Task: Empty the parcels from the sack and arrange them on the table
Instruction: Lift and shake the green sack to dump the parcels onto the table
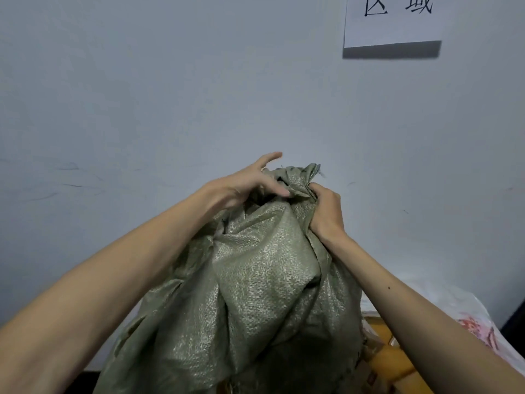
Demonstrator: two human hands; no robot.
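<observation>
In front of the pale wall (113, 81), raised to chest height and filling the lower middle of the view, hangs the green woven sack (255, 280), held by its bunched upper end. The right hand (326, 211) is clenched tight round the gathered fabric on the right of that bunch, with its fingers curled fully into the cloth. The left hand (241, 186) comes in from the other side. Its thumb (279, 192) lies across the folds, its other fingers are tucked behind them so that it pinches the cloth, and its forefinger (270, 157) stands straight and free above the bunch. The body of the sack sags in loose, slack folds below the hands, which suggests that little is left inside, though its lower end runs out of view and cannot be checked. Down by the right-hand bottom corner, partly hidden behind the sack and the right forearm, lie brown cardboard parcels (383, 354), and beside them a white plastic-wrapped parcel with a pink print (477, 325). The surface that carries them is not visible. A paper sign (392, 21) is fixed to the wall at the upper right. The step in hand looks like the emptying itself, with the sack lifted by one end so that its contents drop out. The next move probably calls for a firm two-handed hold and a shake or a further lift to clear any last parcels. The sack can then be put aside so both hands are free to arrange the heap.
</observation>
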